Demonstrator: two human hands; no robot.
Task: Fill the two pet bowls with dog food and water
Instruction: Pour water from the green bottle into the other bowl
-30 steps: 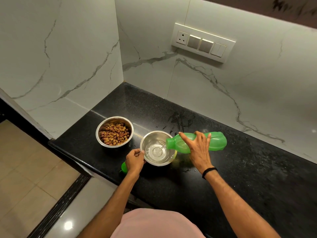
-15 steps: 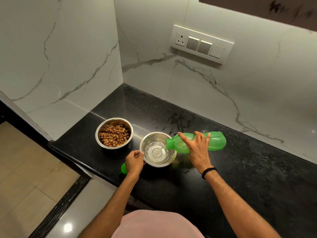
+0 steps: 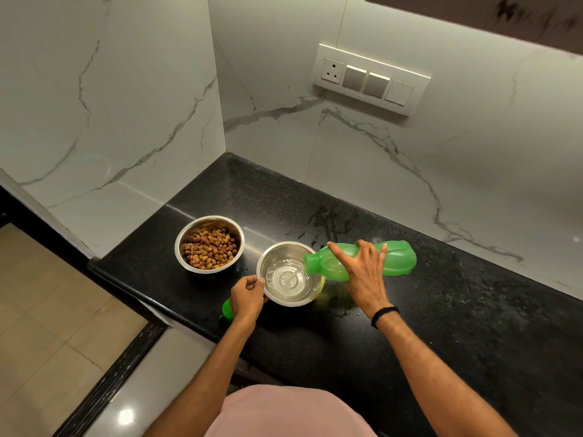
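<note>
1. While water (image 3: 285, 277) runs in a thin stream from its mouth, the green bottle (image 3: 396, 258) lies tipped almost flat, its neck over the right rim of the nearer bowl (image 3: 287, 243).
2. On the right hand (image 3: 362, 274), the grip is wrapped over the bottle's middle, fingers spread across the top.
3. On the left hand (image 3: 247, 294), the grip pinches the nearer bowl's left rim. This steel bowl stands on the black counter (image 3: 410, 335) and holds a shallow pool.
4. Just beside it, to the left and further back, the farther bowl (image 3: 209, 217) holds brown dog food (image 3: 209, 249). The two bowls do not touch.
5. Partly hidden behind the left hand, a green cap (image 3: 226, 309) lies near the counter's front edge.
6. Round the right wrist sits a black band (image 3: 385, 315).
</note>
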